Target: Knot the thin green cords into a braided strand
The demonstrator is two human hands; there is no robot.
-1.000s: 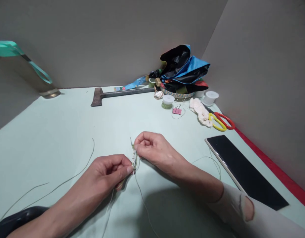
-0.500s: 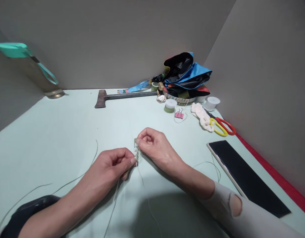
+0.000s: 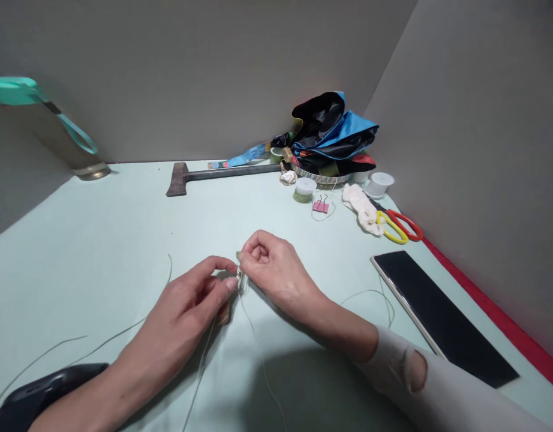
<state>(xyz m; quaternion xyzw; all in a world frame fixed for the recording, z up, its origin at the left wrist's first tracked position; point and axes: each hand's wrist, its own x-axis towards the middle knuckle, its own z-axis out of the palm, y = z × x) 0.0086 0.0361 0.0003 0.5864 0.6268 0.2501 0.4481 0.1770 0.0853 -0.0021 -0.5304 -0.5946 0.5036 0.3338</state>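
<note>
Between my two hands is a small piece of knotted pale green cord (image 3: 240,279), with thin strands trailing from it over the table. My right hand (image 3: 279,273) pinches its upper end, where a small gold-coloured bit shows at the fingertips. From the left, my left hand (image 3: 189,309) holds the lower part between thumb and index finger, the other fingers curled beneath. One loose strand (image 3: 268,384) runs down toward the near edge. Fingers cover part of the knots.
An axe (image 3: 180,179) lies at the back, beside a pile of black and blue bags (image 3: 330,135). Cord spools (image 3: 304,189), a pink binder clip (image 3: 321,206), scissors (image 3: 397,227) and a phone-like black slab (image 3: 442,315) are on the right. A bottle (image 3: 78,144) stands far left.
My left index finger has lifted and straightened upward along the knotted cord, and the thumb has shifted up slightly. My right hand keeps its pinch. The whole view has shifted slightly.
</note>
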